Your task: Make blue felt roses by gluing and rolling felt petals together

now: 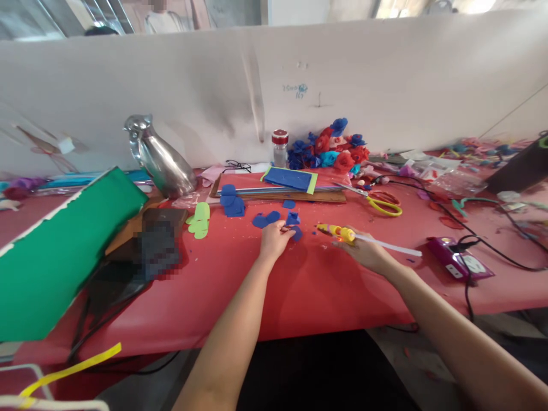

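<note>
My left hand [274,240] is closed in a pinch on a blue foam petal [296,233] just above the red table. Right behind its fingertips stands a partly shaped blue flower piece [293,217], and loose blue petals [266,219] lie beside it. My right hand [368,252] is wrapped round a small yellow glue gun [342,233], its nozzle pointing left toward the petal with a gap between. A long whitish glue stick [391,245] sticks out of the gun's back. Farther left rest stacked blue pieces [232,202] and light green pieces [199,221].
Behind lie boards [282,197] with a blue sheet [289,178], yellow-handled scissors [385,206] and finished foam roses [334,148]. A metal jug [165,160] and green board [64,257] stand left. A purple power socket [460,260] with black cables sits right.
</note>
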A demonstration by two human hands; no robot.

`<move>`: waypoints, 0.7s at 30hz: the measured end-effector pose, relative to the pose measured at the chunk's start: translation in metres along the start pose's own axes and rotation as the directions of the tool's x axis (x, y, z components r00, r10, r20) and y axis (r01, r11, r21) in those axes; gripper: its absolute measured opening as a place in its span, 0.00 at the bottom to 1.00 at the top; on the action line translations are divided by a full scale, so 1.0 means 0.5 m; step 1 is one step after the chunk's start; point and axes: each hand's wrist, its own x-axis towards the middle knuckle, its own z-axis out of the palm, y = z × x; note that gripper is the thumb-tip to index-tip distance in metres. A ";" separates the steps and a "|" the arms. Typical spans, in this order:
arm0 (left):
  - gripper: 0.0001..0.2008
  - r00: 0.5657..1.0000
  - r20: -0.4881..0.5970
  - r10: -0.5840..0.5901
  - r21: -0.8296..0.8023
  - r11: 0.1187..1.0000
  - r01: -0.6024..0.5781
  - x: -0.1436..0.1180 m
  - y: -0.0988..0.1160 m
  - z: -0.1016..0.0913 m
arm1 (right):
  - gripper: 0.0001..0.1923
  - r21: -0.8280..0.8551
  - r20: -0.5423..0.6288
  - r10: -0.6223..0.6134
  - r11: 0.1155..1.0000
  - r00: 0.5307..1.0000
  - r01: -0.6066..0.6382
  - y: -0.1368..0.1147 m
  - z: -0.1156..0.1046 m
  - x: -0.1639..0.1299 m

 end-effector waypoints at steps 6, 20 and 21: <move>0.06 0.985 -0.094 -0.146 -0.293 0.949 0.113 0.005 0.009 -0.033 | 0.11 -0.394 -0.041 0.183 0.901 0.982 -0.184 0.079 -0.052 0.071; 0.06 0.987 -0.143 0.073 -0.351 0.929 -0.119 0.007 -0.010 -0.032 | 0.09 0.043 0.077 -0.037 0.999 0.996 0.034 -0.182 0.025 0.185; 0.07 0.987 -0.141 0.080 -0.349 0.929 -0.125 0.008 -0.011 -0.031 | 0.09 0.051 0.082 -0.030 0.998 0.996 0.026 -0.179 0.028 0.186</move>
